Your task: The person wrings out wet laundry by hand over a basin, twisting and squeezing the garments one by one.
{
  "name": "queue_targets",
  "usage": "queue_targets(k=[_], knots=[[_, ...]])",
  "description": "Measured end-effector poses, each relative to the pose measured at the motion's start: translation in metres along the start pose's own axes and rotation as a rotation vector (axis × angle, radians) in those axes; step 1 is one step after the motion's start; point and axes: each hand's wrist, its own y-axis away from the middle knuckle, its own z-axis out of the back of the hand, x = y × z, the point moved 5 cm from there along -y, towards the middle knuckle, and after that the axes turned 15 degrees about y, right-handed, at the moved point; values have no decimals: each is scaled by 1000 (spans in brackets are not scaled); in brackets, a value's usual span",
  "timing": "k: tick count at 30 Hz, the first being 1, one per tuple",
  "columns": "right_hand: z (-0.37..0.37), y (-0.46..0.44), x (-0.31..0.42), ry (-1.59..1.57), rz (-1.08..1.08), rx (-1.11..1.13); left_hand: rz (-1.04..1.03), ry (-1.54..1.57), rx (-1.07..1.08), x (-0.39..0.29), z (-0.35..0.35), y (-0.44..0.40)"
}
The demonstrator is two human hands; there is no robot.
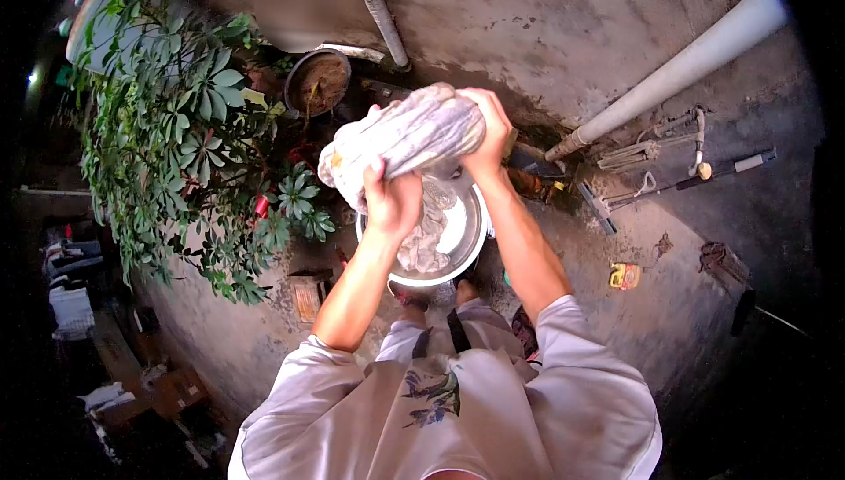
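A bunched, whitish wet-looking cloth (405, 132) is held up in front of me between both hands. My left hand (393, 200) grips its near left end, thumb on top. Wrapped round its right end is my right hand (489, 132). Beneath the cloth stands a round metal basin (456, 256), partly hidden by the cloth and my forearms. Inside the basin lies more greyish crumpled cloth (427, 247).
Leafy potted plants (202, 137) fill the left side, near a round soil-filled pot (317, 82). A white pipe (678, 66) slants along the wall at right. On the floor are a squeegee (600, 207), a yellow container (624, 276) and a wooden stool-like block (308, 297).
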Motion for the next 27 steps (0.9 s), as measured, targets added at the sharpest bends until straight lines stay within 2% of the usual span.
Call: queue_targets(k=[2, 4, 5, 7, 8, 10, 11, 13, 15, 17, 19, 21, 23, 25, 27], knots=[[4, -24, 22, -39, 115, -3, 52, 45, -38, -5, 17, 19], [5, -44, 45, -37, 217, -14, 493, 264, -45, 8, 20, 49], [2, -51, 53, -59, 260, -14, 626, 263, -9, 7, 14, 67], [-2, -62, 65, -41, 312, -4, 925, -241, 335, -24, 44, 96], [-3, -66, 70, -53, 345, 14, 777, -99, 503, -51, 59, 80], [2, -73, 78, -51, 382, 37, 353, -269, 300, -78, 63, 39], [3, -72, 78, -45, 387, 49, 72, -567, -77, -95, 55, 28], [3, -78, 80, -38, 403, 64, -40, -742, -159, -68, 40, 1], [12, -78, 83, -11, 410, 77, 386, -512, -44, -38, 50, -11], [19, -78, 71, -7, 382, 113, 503, -561, 32, -26, 53, -17], [24, -77, 59, -4, 374, 133, 671, -325, 23, -13, 41, -25], [25, -75, 42, 9, 332, 157, 703, -281, -13, -2, 33, -33], [30, -74, 31, 13, 312, 186, 867, -364, 54, 12, 30, -36], [31, -69, 14, 46, 234, 225, 882, -294, 63, 21, 26, -39], [33, -61, 4, 52, 198, 224, 1012, -224, 65, 33, 21, -34]])
